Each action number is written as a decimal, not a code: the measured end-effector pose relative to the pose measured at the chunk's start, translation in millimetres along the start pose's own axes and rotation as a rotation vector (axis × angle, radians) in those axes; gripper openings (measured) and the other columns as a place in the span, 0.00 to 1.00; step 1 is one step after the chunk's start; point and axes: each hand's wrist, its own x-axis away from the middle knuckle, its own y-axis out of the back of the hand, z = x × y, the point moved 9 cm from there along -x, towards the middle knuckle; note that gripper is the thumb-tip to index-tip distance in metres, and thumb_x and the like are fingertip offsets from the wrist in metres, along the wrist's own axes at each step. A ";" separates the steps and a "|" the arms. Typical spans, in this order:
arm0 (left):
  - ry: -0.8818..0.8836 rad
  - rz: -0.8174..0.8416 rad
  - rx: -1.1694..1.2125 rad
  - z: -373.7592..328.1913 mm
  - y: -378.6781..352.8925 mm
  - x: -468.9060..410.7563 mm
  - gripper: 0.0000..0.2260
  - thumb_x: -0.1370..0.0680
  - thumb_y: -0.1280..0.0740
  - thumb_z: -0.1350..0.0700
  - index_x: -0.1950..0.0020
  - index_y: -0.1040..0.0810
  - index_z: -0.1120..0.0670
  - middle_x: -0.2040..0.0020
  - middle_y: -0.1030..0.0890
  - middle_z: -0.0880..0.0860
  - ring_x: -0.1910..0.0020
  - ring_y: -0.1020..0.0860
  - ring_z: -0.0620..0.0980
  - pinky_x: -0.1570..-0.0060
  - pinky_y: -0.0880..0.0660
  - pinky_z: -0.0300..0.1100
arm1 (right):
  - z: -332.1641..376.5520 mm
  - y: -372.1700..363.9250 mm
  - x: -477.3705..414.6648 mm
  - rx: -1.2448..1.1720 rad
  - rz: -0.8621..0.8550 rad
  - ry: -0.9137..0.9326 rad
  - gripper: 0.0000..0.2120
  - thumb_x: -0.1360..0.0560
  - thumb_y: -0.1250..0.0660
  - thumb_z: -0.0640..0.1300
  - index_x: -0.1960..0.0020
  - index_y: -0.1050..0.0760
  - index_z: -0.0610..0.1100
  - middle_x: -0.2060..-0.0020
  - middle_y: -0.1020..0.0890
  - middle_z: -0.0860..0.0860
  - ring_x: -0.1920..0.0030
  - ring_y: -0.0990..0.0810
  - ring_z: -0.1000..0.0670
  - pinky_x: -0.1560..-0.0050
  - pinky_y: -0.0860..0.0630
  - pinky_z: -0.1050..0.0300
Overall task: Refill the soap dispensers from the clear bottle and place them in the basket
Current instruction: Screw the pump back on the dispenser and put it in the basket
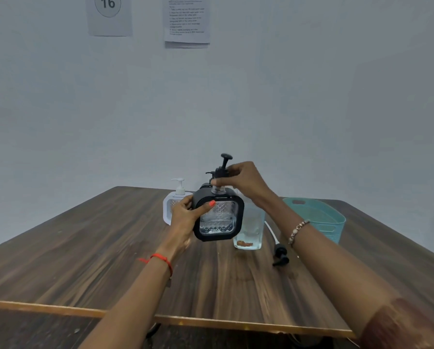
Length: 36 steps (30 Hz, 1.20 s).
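Gripping black dispenser [221, 222] with left hand [185, 219], pinching its pump [222, 170] with right hand [241, 177]. Left of black dispenser, one white dispenser [169, 206]; right, one clear bottle [251, 230], liquid low, one basket [320, 217].

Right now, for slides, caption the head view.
Left hand holds black square dispenser; right hand grips its black pump.

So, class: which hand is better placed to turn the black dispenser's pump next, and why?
Right. The right hand pinches the pump at the neck from above, so it probably only needs to twist. The left hand grips the side of the black dispenser, steadying it.
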 end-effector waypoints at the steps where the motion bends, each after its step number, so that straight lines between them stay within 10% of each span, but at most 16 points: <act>1: 0.004 0.005 0.005 -0.5 -1.7 1.0 0.22 0.38 0.25 0.61 0.45 0.22 0.61 0.52 0.16 0.57 0.57 0.17 0.52 0.58 0.19 0.44 | -3.1 -3.0 3.6 0.050 0.007 -0.001 0.11 0.38 0.21 0.45 0.60 0.18 0.41 0.67 0.17 0.49 0.70 0.21 0.57 0.66 0.27 0.66; 6: 0.008 0.012 -0.001 -0.6 -5.4 5.0 0.18 0.33 0.27 0.65 0.45 0.22 0.62 0.53 0.17 0.57 0.59 0.16 0.50 0.61 0.19 0.41 | -11.0 -6.3 14.0 0.114 0.052 -0.023 0.17 0.38 0.22 0.50 0.57 0.17 0.39 0.63 0.15 0.42 0.65 0.19 0.49 0.61 0.24 0.57; 13: 0.028 0.025 0.013 2.2 -11.4 9.1 0.16 0.34 0.26 0.64 0.47 0.21 0.60 0.55 0.15 0.54 0.58 0.16 0.50 0.63 0.20 0.41 | -9.1 3.0 18.3 -0.214 0.071 -0.044 0.10 0.32 0.27 0.35 0.50 0.18 0.38 0.65 0.16 0.54 0.65 0.18 0.62 0.66 0.27 0.75; 20: 0.041 0.007 0.044 9.7 -15.4 12.4 0.13 0.33 0.26 0.65 0.50 0.20 0.59 0.57 0.15 0.54 0.59 0.16 0.50 0.63 0.20 0.41 | -17.2 5.5 26.3 -0.105 -0.038 -0.037 0.10 0.37 0.22 0.50 0.62 0.16 0.45 0.69 0.15 0.53 0.68 0.18 0.57 0.67 0.25 0.68; 31: 0.077 0.017 0.090 14.0 -15.8 11.2 0.13 0.33 0.28 0.66 0.50 0.21 0.60 0.60 0.15 0.53 0.61 0.16 0.50 0.64 0.19 0.42 | -30.7 6.2 24.5 -0.283 0.046 -0.054 0.13 0.34 0.28 0.31 0.54 0.20 0.45 0.59 0.17 0.51 0.61 0.18 0.59 0.63 0.25 0.70; 36: 0.085 0.044 0.066 13.5 -19.4 12.9 0.17 0.34 0.27 0.65 0.46 0.22 0.61 0.55 0.16 0.56 0.60 0.16 0.50 0.62 0.19 0.42 | -27.2 5.5 19.8 -0.137 0.052 -0.041 0.14 0.40 0.20 0.43 0.57 0.19 0.48 0.67 0.19 0.52 0.65 0.18 0.54 0.62 0.21 0.65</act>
